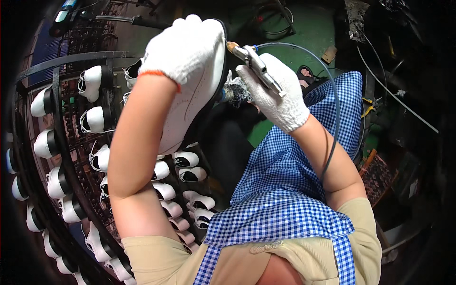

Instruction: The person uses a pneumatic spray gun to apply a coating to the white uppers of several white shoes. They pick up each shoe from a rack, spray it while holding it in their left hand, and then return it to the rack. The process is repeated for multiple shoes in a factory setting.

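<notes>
My left hand (183, 50), in a white knit glove with an orange cuff edge, is closed on a large white shoe (195, 102) with a dark rim along its right side. The shoe is held up close, and part of it is hidden behind my forearm. My gloved right hand (280, 92) grips a small metal spray gun (261, 69) with a brass nozzle and lever. The nozzle points left at the shoe's dark edge, close to my left fingers; whether it touches cannot be told. A thin grey-blue hose (327, 76) loops from the gun past my right forearm.
Curved black racks (57, 95) at the left carry many white shoes (92, 118) with dark soles. More white shoes (185, 159) stand in rows below my left arm. A dark, crusted stand (237, 92) is between my hands. The floor (311, 28) is green, with cables (399, 99) at right.
</notes>
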`<state>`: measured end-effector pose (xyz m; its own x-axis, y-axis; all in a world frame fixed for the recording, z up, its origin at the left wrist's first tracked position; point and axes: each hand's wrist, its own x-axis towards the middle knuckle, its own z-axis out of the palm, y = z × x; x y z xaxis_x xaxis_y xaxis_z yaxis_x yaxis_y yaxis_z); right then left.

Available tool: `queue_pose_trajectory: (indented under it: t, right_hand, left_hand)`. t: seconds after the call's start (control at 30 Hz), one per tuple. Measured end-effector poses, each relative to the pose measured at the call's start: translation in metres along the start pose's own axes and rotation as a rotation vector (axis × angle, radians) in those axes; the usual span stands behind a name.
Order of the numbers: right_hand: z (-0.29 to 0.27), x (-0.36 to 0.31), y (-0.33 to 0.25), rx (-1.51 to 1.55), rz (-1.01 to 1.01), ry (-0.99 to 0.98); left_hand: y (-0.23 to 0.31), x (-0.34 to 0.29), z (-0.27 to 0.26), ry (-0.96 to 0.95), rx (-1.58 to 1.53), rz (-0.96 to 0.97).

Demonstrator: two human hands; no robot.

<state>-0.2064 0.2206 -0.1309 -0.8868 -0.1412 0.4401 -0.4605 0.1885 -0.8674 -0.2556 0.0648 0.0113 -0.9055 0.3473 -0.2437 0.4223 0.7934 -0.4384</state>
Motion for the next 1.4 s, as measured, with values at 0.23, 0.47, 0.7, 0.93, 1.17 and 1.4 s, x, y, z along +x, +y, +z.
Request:
queue_pose_trajectory:
  t: [0.23,0.47,0.7,0.93,1.17,1.4]
  right_hand:
    - [0.024,-0.014,-0.009,0.089,0.022,0.015]
    - [0.029,-0.033,-0.016,0.079,0.036,0.0]
    - [0.029,-0.054,-0.034,0.11,0.007,0.019]
    - [0.021,-0.076,-0.05,-0.018,0.018,-0.158]
    - [0.022,-0.095,-0.054,-0.01,0.012,-0.22]
    - [-0.011,-0.071,-0.022,-0.007,-0.095,0.044]
  left_hand:
    - [-0.045,0.017,0.004,-0.313,-0.239,-0.32]
    - [-0.079,0.017,0.048,-0.265,-0.487,-0.604]
    - [-0.099,0.014,0.072,-0.232,-0.51,-0.655]
    - [-0.061,0.025,0.033,-0.264,-0.537,-0.819]
    - [-0.086,0.016,0.053,-0.192,-0.624,-0.648]
    - [-0.048,-0.081,0.02,0.559,-0.763,-0.493]
